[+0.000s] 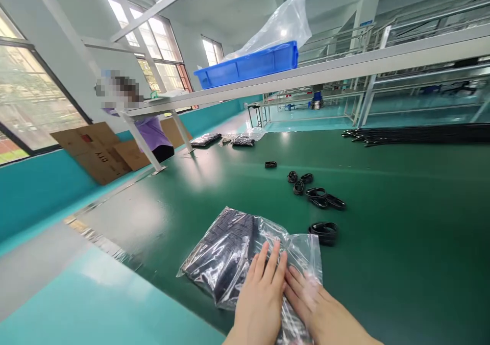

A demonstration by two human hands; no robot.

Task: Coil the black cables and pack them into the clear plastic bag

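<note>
A clear plastic bag packed with dark, ribbed-looking contents lies on the green tabletop in front of me. My left hand rests flat on the bag, fingers stretched out and pointing away from me. Close beside it, my right hand also lies flat, its fingers straight and angled to the left. Loose clear film at the bag's right end partly covers those fingers; whether they are under the film or inside the bag I cannot tell. A coiled black cable sits just beyond the bag's right end.
More coiled black cables lie farther back on the green table. Long black cables are bundled at the far right. Other filled bags lie at the far edge. A blue bin stands on the raised shelf. A person in purple is beyond the table.
</note>
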